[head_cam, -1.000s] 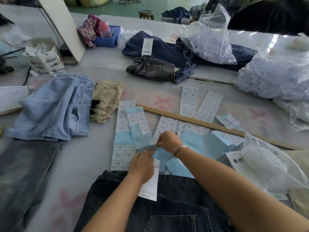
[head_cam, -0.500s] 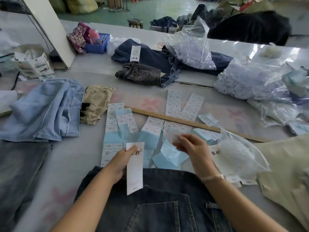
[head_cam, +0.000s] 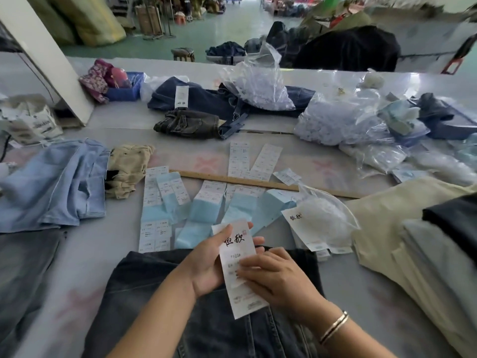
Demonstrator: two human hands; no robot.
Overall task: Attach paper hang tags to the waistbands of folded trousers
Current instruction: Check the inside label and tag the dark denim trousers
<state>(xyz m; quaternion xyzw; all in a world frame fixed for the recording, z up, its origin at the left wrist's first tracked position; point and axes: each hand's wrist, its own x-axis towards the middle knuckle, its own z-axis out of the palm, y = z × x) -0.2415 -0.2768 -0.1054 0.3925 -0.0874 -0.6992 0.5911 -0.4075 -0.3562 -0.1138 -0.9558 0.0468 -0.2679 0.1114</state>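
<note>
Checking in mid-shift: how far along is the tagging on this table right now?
Done: one dark pair at the back already carries a white tag. In hand: the left hand holds a white hang tag over the dark jeans nearest the camera, and the right hand presses a sticker onto it; it is not yet attached. Left: the light blue pair and beige pair show no tags.

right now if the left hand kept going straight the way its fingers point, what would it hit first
The left hand holds the white hang tag, its fingers pointing up and right, away from the person. Going on, it would probably first meet the stack of white tags under the clear plastic bag, though depth is unclear.
</note>
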